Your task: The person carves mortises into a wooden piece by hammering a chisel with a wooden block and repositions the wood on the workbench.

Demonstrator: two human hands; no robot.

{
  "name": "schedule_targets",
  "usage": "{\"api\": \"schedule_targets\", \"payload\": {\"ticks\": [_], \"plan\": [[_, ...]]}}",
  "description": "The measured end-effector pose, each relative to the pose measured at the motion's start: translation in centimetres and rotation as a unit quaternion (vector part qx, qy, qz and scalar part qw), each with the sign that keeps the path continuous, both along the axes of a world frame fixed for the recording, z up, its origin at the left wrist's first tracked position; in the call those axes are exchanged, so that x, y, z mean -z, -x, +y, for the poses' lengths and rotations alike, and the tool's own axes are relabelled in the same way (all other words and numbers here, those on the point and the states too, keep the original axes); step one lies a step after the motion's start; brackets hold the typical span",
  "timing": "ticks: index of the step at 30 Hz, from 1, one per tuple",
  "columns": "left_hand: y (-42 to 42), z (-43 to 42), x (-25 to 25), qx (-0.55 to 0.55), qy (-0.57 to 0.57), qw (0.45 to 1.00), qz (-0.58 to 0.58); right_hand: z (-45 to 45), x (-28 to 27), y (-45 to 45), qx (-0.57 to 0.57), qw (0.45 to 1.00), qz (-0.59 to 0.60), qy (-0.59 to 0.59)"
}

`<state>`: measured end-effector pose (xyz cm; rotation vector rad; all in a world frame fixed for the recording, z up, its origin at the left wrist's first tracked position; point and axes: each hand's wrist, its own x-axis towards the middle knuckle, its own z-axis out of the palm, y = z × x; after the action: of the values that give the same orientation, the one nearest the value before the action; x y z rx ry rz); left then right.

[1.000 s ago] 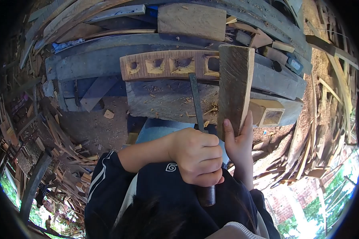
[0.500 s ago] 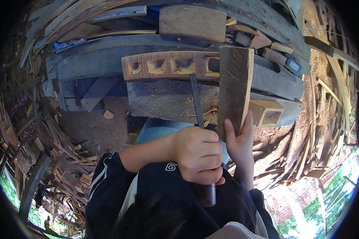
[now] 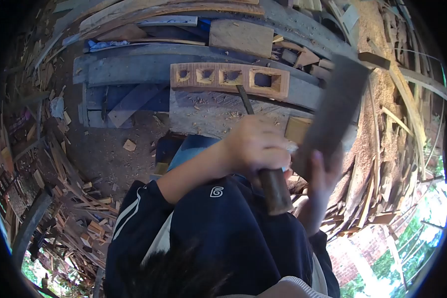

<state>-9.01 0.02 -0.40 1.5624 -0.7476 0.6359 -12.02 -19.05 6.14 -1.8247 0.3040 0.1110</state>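
My left hand point(image 3: 257, 145) is wrapped round a chisel point(image 3: 275, 192), whose handle end sticks out below the fist. The narrow metal blade points away from me, its tip at the lower edge of a square hole in a reddish wooden block point(image 3: 211, 89). Several such holes run in a row along the block; the rightmost is the largest, and the leftmost the smallest. My right hand point(image 3: 324, 181) grips the lower end of a thick, flat wooden mallet-like piece point(image 3: 336, 107). That piece is raised to the right of the chisel, tilted and blurred by motion.
The holed block rests on a grey plank bench point(image 3: 129, 72), with wood chips on the board point(image 3: 198, 111) before it. Another wooden block point(image 3: 241, 37) lies behind. A smaller block point(image 3: 298, 130) sits at right. Scrap wood point(image 3: 97, 228) is heaped at left.
The mallet-like piece has swung right and tilted away from the holed block. My left hand and the chisel have shifted up and right, the handle now more slanted. The whole view has shifted somewhat.
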Motion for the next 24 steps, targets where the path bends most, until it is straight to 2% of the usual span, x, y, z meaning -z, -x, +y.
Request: {"api": "schedule_targets", "payload": {"ticks": [1, 5, 6, 7, 9, 10, 11, 13, 14, 15, 18, 19, 21, 22, 23, 24], "plan": [[-0.3, 0.0, -0.1, -0.011, 0.006, 1.0, 0.001, -0.6, -1.8, 0.7, 0.04, 0.998, -0.031, -0.037], [-0.6, -0.5, -0.5, -0.017, -0.006, 0.999, 0.039, -1.5, -7.7, 4.7, 0.011, 0.98, -0.179, -0.089], [-0.8, -0.8, -0.5, -0.014, 0.008, 0.998, 0.053, -3.8, -7.7, 5.6, -0.074, 0.981, -0.153, -0.096], [-1.0, -0.9, -0.5, -0.027, 0.018, 0.998, 0.048, -3.3, -8.2, 6.7, -0.077, 0.985, -0.145, -0.051], [-1.3, -0.8, -0.6, -0.04, 0.004, 0.997, 0.069, -5.4, -7.9, 7.7, -0.21, 0.959, -0.125, 0.143], [-1.4, -1.0, -0.6, -0.049, 0.019, 0.995, 0.083, -3.5, -8.7, 8.3, -0.14, 0.97, -0.087, 0.18], [-1.3, -0.9, -0.7, -0.057, 0.024, 0.995, 0.081, -2.8, -9.8, 7.5, -0.193, 0.912, -0.133, 0.337], [-1.3, -0.8, -0.8, -0.055, 0.002, 0.995, 0.088, -3.0, -10.6, 8.1, -0.101, 0.963, -0.124, 0.215], [-1.4, -0.8, -0.8, -0.06, 0.005, 0.994, 0.086, -2.6, -11.3, 7.9, -0.108, 0.98, -0.12, 0.112], [-1.5, -1.0, -0.7, -0.056, 0.014, 0.994, 0.089, -2.3, -11.3, 7.7, -0.112, 0.98, -0.122, 0.114], [-1.7, -1.1, -0.4, -0.064, 0.018, 0.993, 0.093, -1.0, -10.2, 6.6, -0.147, 0.958, 0.033, 0.243], [-1.8, -1.0, -0.5, -0.075, 0.007, 0.993, 0.092, 0.6, -8.3, 8.0, -0.085, 0.91, -0.165, 0.37], [-1.9, -0.9, -0.7, -0.079, 0.013, 0.992, 0.1, -1.7, -9.4, 7.6, -0.095, 0.967, -0.104, 0.211], [-1.9, -0.8, -0.7, -0.077, 0.019, 0.991, 0.112, -1.8, -10.3, 6.6, -0.119, 0.968, -0.147, 0.165], [-2.0, -0.8, -0.7, -0.078, 0.02, 0.99, 0.112, -1.7, -10.1, 6.3, -0.121, 0.968, -0.147, 0.166], [-2.1, -0.6, -0.8, -0.087, 0.024, 0.991, 0.102, -1.5, -9.7, 6.0, -0.086, 0.975, -0.201, 0.044]]}}
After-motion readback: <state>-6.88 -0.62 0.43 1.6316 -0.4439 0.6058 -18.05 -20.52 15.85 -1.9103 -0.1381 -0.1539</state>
